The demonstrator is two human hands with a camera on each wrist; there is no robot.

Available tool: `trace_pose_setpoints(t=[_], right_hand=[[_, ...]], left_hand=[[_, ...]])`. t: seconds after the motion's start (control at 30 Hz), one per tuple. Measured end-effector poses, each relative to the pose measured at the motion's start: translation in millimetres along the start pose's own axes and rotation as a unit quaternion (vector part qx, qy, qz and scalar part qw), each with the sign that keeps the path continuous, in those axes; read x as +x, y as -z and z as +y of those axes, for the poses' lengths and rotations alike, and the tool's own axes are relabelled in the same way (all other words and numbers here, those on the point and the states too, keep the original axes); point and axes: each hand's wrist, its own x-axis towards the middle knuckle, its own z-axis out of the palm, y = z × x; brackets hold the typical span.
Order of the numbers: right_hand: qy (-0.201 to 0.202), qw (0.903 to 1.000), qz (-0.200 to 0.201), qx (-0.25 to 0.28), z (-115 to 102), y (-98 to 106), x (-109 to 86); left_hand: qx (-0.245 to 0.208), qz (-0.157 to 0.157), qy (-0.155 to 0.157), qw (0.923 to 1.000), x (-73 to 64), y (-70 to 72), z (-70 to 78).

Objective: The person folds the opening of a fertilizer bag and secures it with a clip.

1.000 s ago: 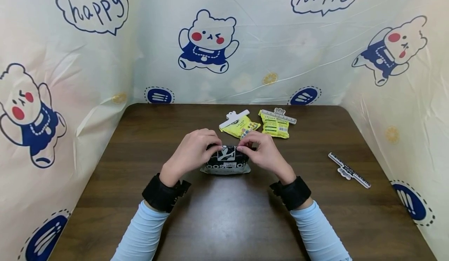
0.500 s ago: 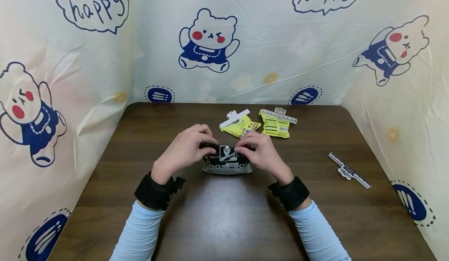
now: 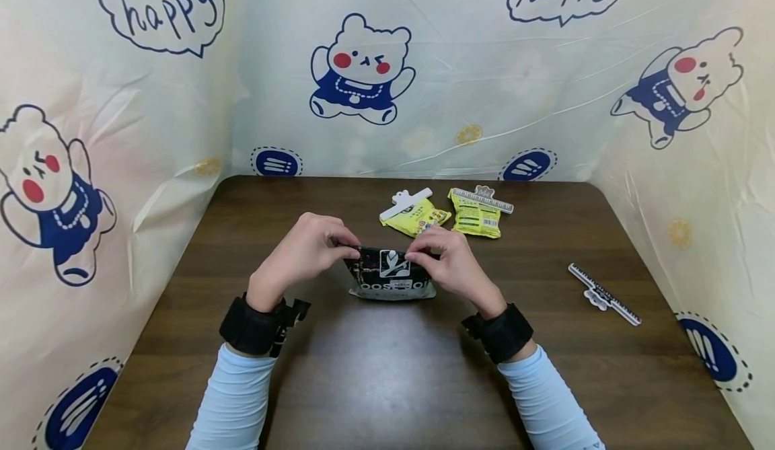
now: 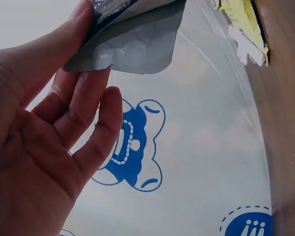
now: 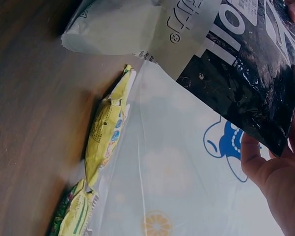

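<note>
A black and grey stand-up pouch [image 3: 393,285] with white printing stands upright on the table. My left hand [image 3: 310,251] pinches its top left corner between thumb and index finger. In the left wrist view, the other fingers of that hand [image 4: 73,118] hang below the pouch's grey edge [image 4: 147,49], loosely bent. My right hand [image 3: 451,261] pinches the top edge near the right side. The right wrist view has the pouch's dark printed face [image 5: 240,73] sloping down to the right hand [image 5: 280,182], whose fingertips are partly hidden.
Behind the pouch lie two yellow snack packets, the left packet [image 3: 418,220] with a white clip [image 3: 404,204] and the right packet [image 3: 476,218] with a clear ruler-like clip [image 3: 482,199]. A loose sealing clip [image 3: 604,294] lies to the right on the brown table [image 3: 387,383].
My left hand has slid left along the pouch's top edge, from near the middle to the left corner. The top now spreads wider. The right hand has barely moved.
</note>
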Motion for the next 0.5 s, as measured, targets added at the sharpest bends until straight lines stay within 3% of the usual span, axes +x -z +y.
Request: trace_pose_setpoints(t=[0.27,0.5], right_hand=[[-0.019,0.9998,-0.008,-0.009,-2.7,0.9,-1.0],[0.012,0.9995,0.000,-0.030,-4.6,-3.8,0.1]], left_hand=[[0.003,0.012,-0.015,0.9998,0.1,-3.4,0.8],[0.004,0.005,-0.014,0.9999,1.2,-6.5,2.6]])
